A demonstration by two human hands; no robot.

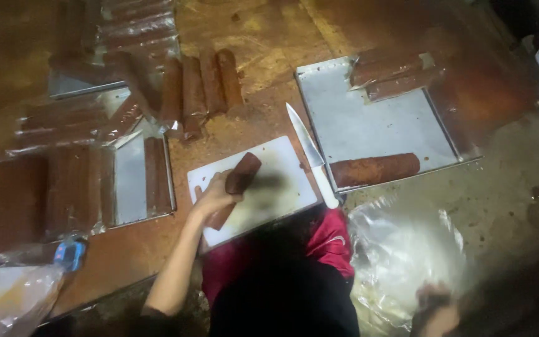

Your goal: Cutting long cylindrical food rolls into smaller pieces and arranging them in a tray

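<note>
- The floor (269,37) is worn and brown, and everything lies on it in front of the seated person.
- A metal tray (375,131) sits toward the right side of the floor; one unwrapped brown roll (375,170) lies along its near edge and two wrapped rolls (394,73) lie at its far edge.
- A second tray (129,181) at the left holds flat brown slabs, with more film-wrapped rolls (76,118) piled beyond it.
- Crumpled clear plastic sheeting (400,249) lies near the right knee.
- A white cutting board (282,187) rests in the middle, just ahead of the person's lap.
- Four bare rolls (198,84) lie side by side beyond the board.
- A white-handled knife (310,153) lies between the board and the right tray, untouched.
- The left hand (216,195) has its grip closed around a dark brown roll (239,176) that lies slanted on the board's left half.
- The right hand (435,306) is low at the bottom edge by the plastic, too dark and blurred to tell whether its grip is apart or together.
</note>
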